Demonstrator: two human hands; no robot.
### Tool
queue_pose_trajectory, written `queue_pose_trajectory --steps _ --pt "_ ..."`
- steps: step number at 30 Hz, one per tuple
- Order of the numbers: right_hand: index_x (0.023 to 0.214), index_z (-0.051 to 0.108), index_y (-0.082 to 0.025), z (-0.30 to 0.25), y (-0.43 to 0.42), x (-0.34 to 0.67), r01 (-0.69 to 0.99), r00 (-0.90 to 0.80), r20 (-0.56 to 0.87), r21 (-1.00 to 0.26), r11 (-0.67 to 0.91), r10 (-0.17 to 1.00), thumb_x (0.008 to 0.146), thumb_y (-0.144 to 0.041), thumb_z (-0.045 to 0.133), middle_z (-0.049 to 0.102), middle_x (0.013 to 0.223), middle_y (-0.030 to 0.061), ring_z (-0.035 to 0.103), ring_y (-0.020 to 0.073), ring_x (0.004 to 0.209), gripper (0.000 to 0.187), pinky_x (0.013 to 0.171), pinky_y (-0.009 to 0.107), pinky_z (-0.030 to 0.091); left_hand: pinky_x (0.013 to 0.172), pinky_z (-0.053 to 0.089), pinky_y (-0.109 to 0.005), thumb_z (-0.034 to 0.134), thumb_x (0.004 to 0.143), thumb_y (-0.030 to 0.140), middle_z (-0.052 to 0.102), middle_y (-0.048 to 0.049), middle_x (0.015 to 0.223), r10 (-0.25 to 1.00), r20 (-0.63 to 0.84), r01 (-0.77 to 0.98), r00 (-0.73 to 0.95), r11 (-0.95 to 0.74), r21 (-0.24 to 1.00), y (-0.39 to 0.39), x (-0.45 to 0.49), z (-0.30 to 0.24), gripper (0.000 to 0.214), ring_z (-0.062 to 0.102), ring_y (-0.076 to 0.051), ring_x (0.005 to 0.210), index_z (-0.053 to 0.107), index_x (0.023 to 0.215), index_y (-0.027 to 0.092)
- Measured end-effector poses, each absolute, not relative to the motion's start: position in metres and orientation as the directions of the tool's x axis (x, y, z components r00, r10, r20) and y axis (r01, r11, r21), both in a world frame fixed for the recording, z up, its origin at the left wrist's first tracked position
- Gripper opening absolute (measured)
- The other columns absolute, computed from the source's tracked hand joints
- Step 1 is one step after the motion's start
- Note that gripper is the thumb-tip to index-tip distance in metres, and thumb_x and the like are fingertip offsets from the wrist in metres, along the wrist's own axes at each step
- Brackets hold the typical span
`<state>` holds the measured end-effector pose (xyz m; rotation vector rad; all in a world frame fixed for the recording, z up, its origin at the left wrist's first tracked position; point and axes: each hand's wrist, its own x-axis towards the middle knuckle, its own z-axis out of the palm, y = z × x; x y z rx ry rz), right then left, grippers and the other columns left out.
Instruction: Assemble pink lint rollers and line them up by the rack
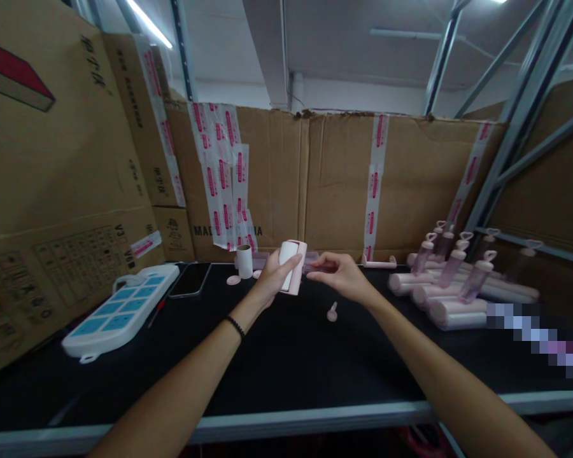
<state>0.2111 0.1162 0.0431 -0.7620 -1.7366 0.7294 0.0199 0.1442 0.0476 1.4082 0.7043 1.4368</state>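
My left hand (273,277) is wrapped round a white and pink roller cover (293,264), held upright above the black table (286,362). My right hand (342,277) is just to its right, fingers pinched on a translucent pink handle (315,265) that runs into the side of the cover. A small pink cap piece (332,312) lies on the table below my right hand. A black band circles my left wrist.
Finished pink rollers (451,292) with heart-topped handles lie stacked at the right. A white and blue tray (119,312), a phone (190,280), a cardboard tube (244,261) and small pink discs sit at the left. Taped cardboard walls surround the table; a metal rack stands right.
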Motion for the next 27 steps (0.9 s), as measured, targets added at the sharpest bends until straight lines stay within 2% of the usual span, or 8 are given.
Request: queue_pose_trajectory --steps 5,9,12,17,20,23,25,27 --pt "0.099 0.068 -0.02 0.053 0.109 0.214 0.189 -0.213 0.561 -0.78 0.597 0.8 0.081 -0.045 0.077 0.072 0.085 0.0029 0.064 0.0132 0.059 0.032 0.045 0.023 0.048 0.061 0.051 -0.026 0.083 0.075 0.042 0.07 -0.0054 0.085 0.927 0.335 -0.26 0.168 -0.286 0.922 0.144 0.022 0.048 0.045 0.064 -0.017 0.068 0.067 0.11 0.018" --pt "0.098 0.059 -0.023 0.056 0.115 0.218 0.018 0.029 0.64 -0.768 0.64 0.768 0.08 -0.045 0.078 0.067 0.079 -0.001 0.065 0.014 0.062 0.035 0.048 0.024 0.052 0.066 0.053 -0.028 0.084 0.073 0.04 0.071 -0.0087 0.095 0.936 0.244 -0.275 0.252 -0.173 0.946 0.145 0.015 0.048 0.041 0.068 -0.021 0.081 0.069 0.104 0.018" --pt "0.094 0.055 -0.023 0.054 0.121 0.219 -0.06 0.093 0.642 -0.759 0.648 0.761 0.079 -0.044 0.079 0.063 0.073 -0.0033 0.06 0.0115 0.058 0.035 0.047 0.022 0.048 0.061 0.05 -0.026 0.084 0.071 0.039 0.069 -0.0073 0.092 0.91 0.233 -0.196 0.343 -0.173 0.965 0.142 0.007 0.053 0.035 0.066 -0.02 0.079 0.069 0.095 0.018" --pt "0.096 0.054 -0.023 0.049 0.118 0.204 -0.064 -0.048 0.603 -0.797 0.6 0.796 0.077 -0.046 0.081 0.062 0.071 -0.0047 0.056 0.0109 0.054 0.041 0.044 0.022 0.046 0.065 0.046 -0.024 0.083 0.073 0.038 0.071 -0.0055 0.085 0.76 0.366 0.062 0.536 -0.469 0.881 0.135 0.008 0.064 0.029 0.064 -0.016 0.077 0.073 0.088 0.015" --pt "0.101 0.055 -0.023 0.051 0.113 0.196 -0.057 -0.176 0.565 -0.823 0.565 0.806 0.078 -0.046 0.08 0.063 0.075 -0.0037 0.06 0.0127 0.061 0.041 0.053 0.025 0.053 0.069 0.051 -0.027 0.08 0.077 0.04 0.073 -0.0069 0.087 0.697 0.345 0.089 0.629 -0.505 0.859 0.135 0.013 0.065 0.033 0.066 -0.017 0.077 0.071 0.093 0.012" --pt "0.117 0.057 -0.023 0.059 0.109 0.208 0.025 -0.25 0.556 -0.815 0.579 0.793 0.086 -0.048 0.072 0.068 0.105 0.0051 0.066 0.0157 0.082 0.043 0.067 0.029 0.056 0.064 0.051 -0.026 0.077 0.08 0.039 0.071 -0.0056 0.078 0.758 0.362 0.083 0.543 -0.478 0.875 0.14 0.01 0.064 0.033 0.065 -0.015 0.067 0.068 0.095 0.012" --pt "0.123 0.06 -0.023 0.063 0.108 0.227 0.173 -0.317 0.517 -0.793 0.584 0.795 0.085 -0.047 0.073 0.065 0.123 0.0084 0.064 0.0157 0.089 0.047 0.072 0.029 0.054 0.058 0.048 -0.023 0.074 0.082 0.038 0.069 -0.0033 0.071 0.82 0.397 0.04 0.413 -0.452 0.891 0.146 0.005 0.065 0.03 0.063 -0.012 0.06 0.066 0.095 0.012" --pt "0.121 0.065 -0.022 0.063 0.108 0.248 0.352 -0.45 0.341 -0.782 0.514 0.826 0.077 -0.047 0.081 0.068 0.119 0.0076 0.062 0.014 0.083 0.053 0.074 0.029 0.052 0.054 0.045 -0.02 0.072 0.084 0.037 0.066 -0.001 0.068 0.855 0.428 -0.052 0.291 -0.433 0.9 0.151 0.0 0.066 0.027 0.062 -0.011 0.057 0.062 0.094 0.014"
